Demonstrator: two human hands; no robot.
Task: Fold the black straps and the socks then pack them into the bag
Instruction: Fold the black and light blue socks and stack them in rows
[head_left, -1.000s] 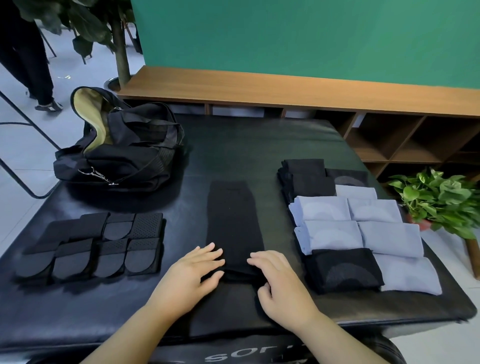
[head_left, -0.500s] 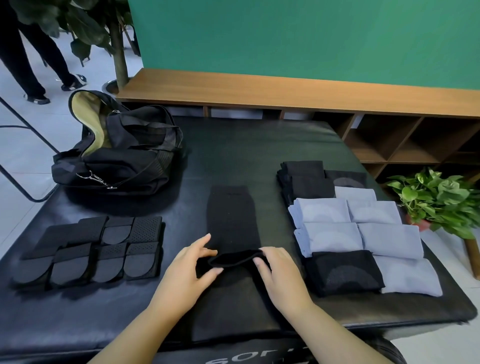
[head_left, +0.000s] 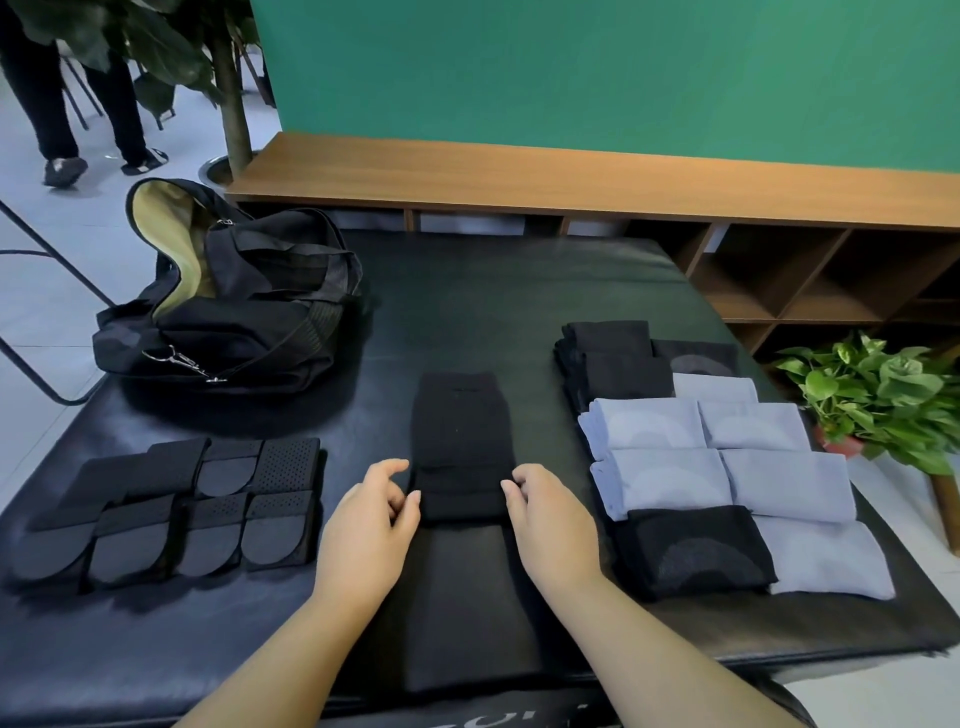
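Black sock (head_left: 462, 452) hides both hands' (head_left: 369, 525) (head_left: 550, 519) pinching fingertips.

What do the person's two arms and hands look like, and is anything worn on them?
Both forearms are bare, with no sleeves in view. The left hand and the right hand wear no gloves, and no rings, watch or bracelets show. The fingernails look short and unpainted.

I count one black bag (head_left: 234, 306) upper left, one black sock (head_left: 462, 447) centre, seven pale blue folded socks (head_left: 649, 423) right, two potted plants (head_left: 878, 400).
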